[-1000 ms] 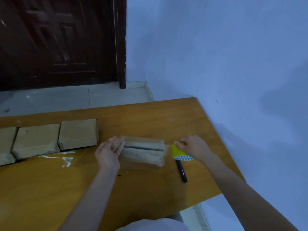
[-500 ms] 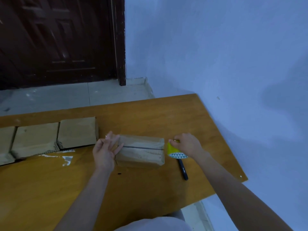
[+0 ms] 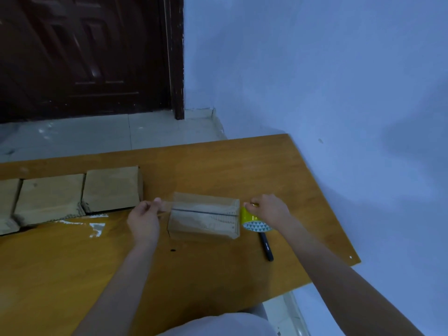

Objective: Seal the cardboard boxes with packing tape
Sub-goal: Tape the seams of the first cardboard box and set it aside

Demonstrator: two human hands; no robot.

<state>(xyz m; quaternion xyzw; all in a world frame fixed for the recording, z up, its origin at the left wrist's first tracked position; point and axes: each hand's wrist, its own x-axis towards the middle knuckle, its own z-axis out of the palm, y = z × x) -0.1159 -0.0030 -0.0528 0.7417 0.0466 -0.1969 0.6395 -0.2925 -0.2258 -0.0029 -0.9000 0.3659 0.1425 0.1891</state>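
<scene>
The cardboard box [image 3: 204, 215] sits toward the right end of the desk [image 3: 218, 163], with a strip of clear tape stretched over its top seam. The left hand [image 3: 144, 220] pinches the free tape end just off the box's left side, and the right hand [image 3: 268, 209] grips the yellow tape roll [image 3: 252, 220] against its right side. Keep the strip taut and centred on the seam, lower it flat, then press from the middle outward to prevent wrinkles.
</scene>
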